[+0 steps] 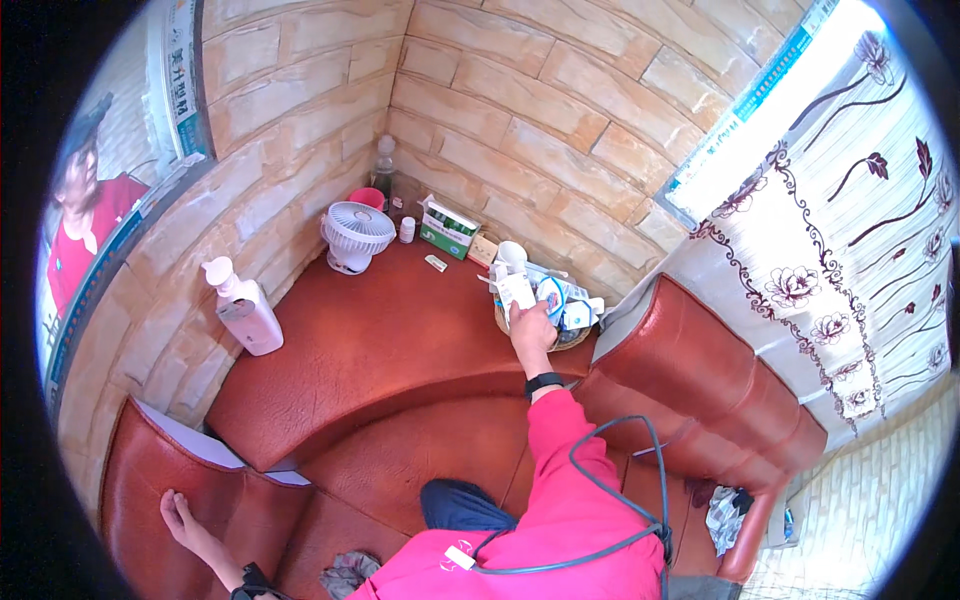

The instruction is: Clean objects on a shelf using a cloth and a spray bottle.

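Observation:
My right hand point(532, 328) reaches over a wicker basket point(576, 343) on the brown-red leather ledge point(420, 315). Its fingers are at the lower end of a white packet with print point(516, 291); whether they grip it is hard to tell. Beside them in the basket are a blue-and-white round-labelled pack point(551, 294), a white-and-blue box point(577, 315) and clear plastic packaging. A white cup point(512, 253) stands at the basket's back. My left hand point(178, 516), at lower left, rests against the sofa's backrest point(142, 465) with nothing visible in it.
Along the ledge are a small white fan point(358, 229), a red cup point(367, 197), a clear bottle point(385, 161), a white pill bottle point(407, 229), a green-and-white box point(448, 229) and a pink-white pump dispenser point(251, 319). A grey cable point(600, 559) crosses my right arm. Cloths lie on the seat.

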`<action>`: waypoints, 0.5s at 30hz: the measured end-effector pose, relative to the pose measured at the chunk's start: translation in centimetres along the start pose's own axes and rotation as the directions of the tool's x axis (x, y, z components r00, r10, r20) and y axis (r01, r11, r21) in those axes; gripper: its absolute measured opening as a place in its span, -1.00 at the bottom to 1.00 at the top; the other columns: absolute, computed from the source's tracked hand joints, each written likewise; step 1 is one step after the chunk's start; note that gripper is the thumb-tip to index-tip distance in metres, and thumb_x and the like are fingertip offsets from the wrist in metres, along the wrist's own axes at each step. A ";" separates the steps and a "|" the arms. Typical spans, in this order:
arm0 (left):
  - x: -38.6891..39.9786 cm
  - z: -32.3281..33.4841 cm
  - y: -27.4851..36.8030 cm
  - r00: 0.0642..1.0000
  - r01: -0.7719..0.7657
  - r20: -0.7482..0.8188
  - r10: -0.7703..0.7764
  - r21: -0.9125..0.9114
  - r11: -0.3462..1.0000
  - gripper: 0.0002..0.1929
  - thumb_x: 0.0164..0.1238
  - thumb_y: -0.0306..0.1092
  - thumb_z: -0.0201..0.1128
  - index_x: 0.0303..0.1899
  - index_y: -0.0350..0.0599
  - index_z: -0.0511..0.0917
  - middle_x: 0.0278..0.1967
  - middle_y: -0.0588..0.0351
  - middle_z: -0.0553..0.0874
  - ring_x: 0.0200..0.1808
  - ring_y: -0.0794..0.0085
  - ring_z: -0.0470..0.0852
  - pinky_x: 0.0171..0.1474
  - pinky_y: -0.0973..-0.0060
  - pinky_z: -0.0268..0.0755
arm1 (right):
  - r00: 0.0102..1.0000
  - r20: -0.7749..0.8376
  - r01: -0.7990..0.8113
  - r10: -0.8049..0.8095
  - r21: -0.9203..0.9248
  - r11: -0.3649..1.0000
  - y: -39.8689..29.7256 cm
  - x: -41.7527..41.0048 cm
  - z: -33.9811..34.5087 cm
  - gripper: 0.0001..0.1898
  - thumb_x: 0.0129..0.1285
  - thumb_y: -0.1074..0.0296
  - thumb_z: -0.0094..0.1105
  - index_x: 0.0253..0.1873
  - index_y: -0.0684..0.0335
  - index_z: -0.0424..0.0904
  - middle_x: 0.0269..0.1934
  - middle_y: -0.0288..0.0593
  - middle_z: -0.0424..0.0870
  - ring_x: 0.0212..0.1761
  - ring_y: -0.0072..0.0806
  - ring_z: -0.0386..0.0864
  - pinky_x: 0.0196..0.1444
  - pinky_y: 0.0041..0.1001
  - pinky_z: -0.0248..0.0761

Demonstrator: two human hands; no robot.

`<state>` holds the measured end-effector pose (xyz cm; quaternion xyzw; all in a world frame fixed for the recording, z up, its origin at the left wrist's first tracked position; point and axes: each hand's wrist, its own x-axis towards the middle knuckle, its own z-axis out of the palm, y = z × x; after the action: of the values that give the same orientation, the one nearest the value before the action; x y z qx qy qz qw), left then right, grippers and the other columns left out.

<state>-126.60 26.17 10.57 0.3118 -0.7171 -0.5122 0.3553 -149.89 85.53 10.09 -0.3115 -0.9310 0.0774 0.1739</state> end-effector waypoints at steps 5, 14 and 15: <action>0.2 -0.2 -0.3 1.000 0.004 -0.004 -0.004 -0.020 1.000 -0.76 0.35 -0.37 0.02 -0.05 -0.30 0.44 -0.10 0.10 0.49 -0.03 0.46 0.42 0.13 0.54 0.25 | 0.998 0.029 -0.047 0.047 -0.004 0.999 -0.6 -0.1 -0.3 -0.30 0.10 -0.16 0.02 -0.08 0.58 0.25 -0.52 0.04 0.62 -0.46 -0.15 0.63 -0.40 -0.23 0.49; 0.0 -0.2 0.0 0.999 -0.025 -0.021 0.024 -0.027 0.999 -0.83 0.29 -0.42 0.06 -0.12 -0.24 0.46 -0.19 0.21 0.48 -0.11 0.55 0.40 0.01 0.62 0.24 | 0.996 0.044 -0.076 0.080 -0.087 0.993 -0.5 0.8 -1.0 -0.23 0.01 -0.18 0.13 -0.01 0.58 0.27 -0.41 0.08 0.64 -0.35 -0.13 0.63 -0.30 -0.23 0.49; 0.0 -0.1 0.1 0.999 -0.030 -0.014 0.029 -0.014 0.999 -0.83 0.29 -0.43 0.06 -0.12 -0.23 0.47 -0.19 0.21 0.48 -0.12 0.56 0.40 0.01 0.63 0.24 | 0.996 0.043 -0.076 0.081 -0.091 0.993 -0.6 0.6 -1.1 -0.23 0.00 -0.18 0.13 -0.02 0.57 0.28 -0.39 0.08 0.64 -0.34 -0.13 0.63 -0.29 -0.24 0.49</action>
<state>-126.51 26.20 10.71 0.3020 -0.7155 -0.5099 0.3698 -150.24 85.47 11.40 -0.3534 -0.9244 0.0497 0.1346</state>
